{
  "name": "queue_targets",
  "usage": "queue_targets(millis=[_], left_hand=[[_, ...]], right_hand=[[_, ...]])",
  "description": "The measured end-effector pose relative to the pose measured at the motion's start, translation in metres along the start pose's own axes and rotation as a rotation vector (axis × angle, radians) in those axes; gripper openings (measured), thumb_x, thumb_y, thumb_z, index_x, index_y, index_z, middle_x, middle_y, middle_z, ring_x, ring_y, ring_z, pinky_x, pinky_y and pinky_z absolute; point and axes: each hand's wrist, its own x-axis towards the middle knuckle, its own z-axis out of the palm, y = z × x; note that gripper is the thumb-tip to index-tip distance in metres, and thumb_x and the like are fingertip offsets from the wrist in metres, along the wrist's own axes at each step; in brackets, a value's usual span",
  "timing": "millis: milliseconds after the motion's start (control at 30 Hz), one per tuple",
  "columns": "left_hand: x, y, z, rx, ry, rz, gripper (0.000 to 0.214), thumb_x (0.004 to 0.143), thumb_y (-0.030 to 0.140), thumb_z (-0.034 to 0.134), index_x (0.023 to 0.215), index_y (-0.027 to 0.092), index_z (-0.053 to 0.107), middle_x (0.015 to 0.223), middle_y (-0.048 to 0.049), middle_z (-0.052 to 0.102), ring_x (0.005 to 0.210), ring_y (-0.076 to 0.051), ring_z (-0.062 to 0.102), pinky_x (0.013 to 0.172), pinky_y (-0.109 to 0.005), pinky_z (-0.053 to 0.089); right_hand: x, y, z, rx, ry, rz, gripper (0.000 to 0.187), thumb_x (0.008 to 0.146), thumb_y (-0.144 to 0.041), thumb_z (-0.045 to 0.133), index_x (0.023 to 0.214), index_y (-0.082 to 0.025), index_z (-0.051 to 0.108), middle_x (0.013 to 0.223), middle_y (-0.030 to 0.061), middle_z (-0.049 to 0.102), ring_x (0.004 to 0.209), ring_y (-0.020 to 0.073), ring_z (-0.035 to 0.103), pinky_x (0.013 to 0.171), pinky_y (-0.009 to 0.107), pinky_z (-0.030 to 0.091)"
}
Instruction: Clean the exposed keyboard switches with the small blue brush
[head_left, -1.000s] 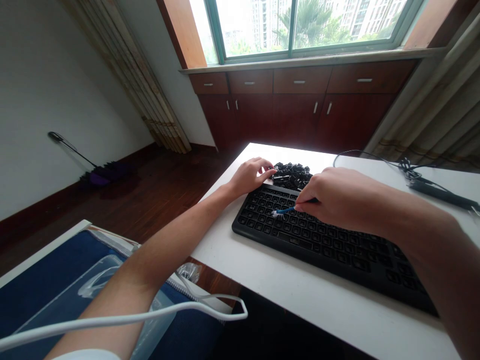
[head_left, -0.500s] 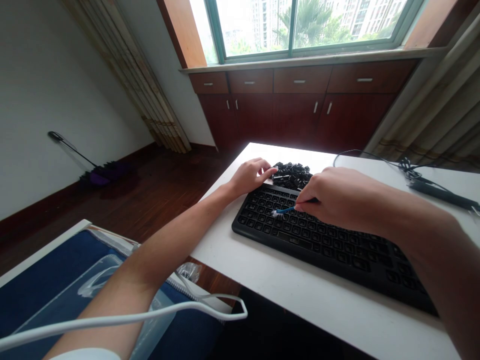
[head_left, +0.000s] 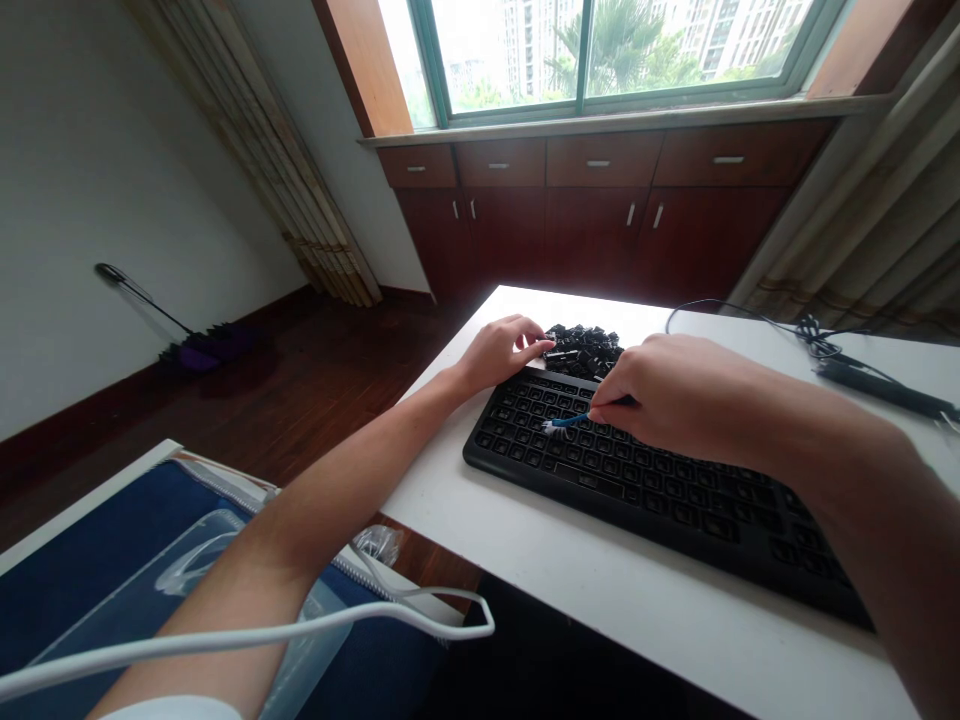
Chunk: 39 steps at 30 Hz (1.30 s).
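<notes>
Your right hand [head_left: 660, 393] pinches the brush [head_left: 568, 422] over the keyboard [head_left: 637, 488]; left hand [head_left: 501, 352] half-curled near the table's [head_left: 442, 490] left edge.

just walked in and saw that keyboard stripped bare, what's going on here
A person's right hand holds a blue brush, its white bristles at the bare key sockets on the left part of a black keyboard. The left hand is by the keyboard's far left corner, fingertips at the edge of a heap of loose black keycaps; whether it grips any is unclear. Everything sits on a white table.
</notes>
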Motion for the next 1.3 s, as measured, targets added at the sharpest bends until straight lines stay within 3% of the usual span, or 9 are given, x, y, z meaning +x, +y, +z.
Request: queue_targets(millis=[400,767,1300], left_hand=[[-0.0005,-0.0043,0.0018,-0.005,0.030,-0.007,0.031,0.081,0.042,0.072,0.094,0.017,0.061,0.085,-0.0021,0.066,0.072,-0.013,0.059,0.067,-0.029,0.047],[-0.0003,-0.0054,0.0031,-0.052,0.028,0.008,0.021,0.084,0.029,0.067,0.101,0.017,0.062,0.091,-0.0034,0.067,0.074,-0.013,0.061,0.069,-0.029,0.050],[-0.0012,0.0007,0.0000,-0.007,0.010,-0.023,0.034,0.081,0.050,0.070,0.089,0.018,0.061,0.083,-0.0032,0.066,0.070,-0.013,0.059,0.064,-0.029,0.047]], right_hand=[[0.0005,0.0011,0.0013,0.001,0.007,-0.002,0.030,0.087,-0.038,0.054,0.064,-0.025,0.068,0.052,-0.0023,0.057,0.047,0.0102,0.040,0.053,0.027,0.029],[0.0010,0.0028,0.0038,0.016,0.015,-0.009,0.029,0.086,-0.039,0.054,0.066,-0.026,0.069,0.055,-0.0013,0.061,0.049,0.0113,0.045,0.054,0.027,0.031],[0.0005,0.0009,-0.0003,0.017,0.001,-0.004,0.030,0.088,-0.037,0.053,0.068,-0.024,0.072,0.055,0.0000,0.058,0.048,0.0107,0.042,0.053,0.027,0.030]])
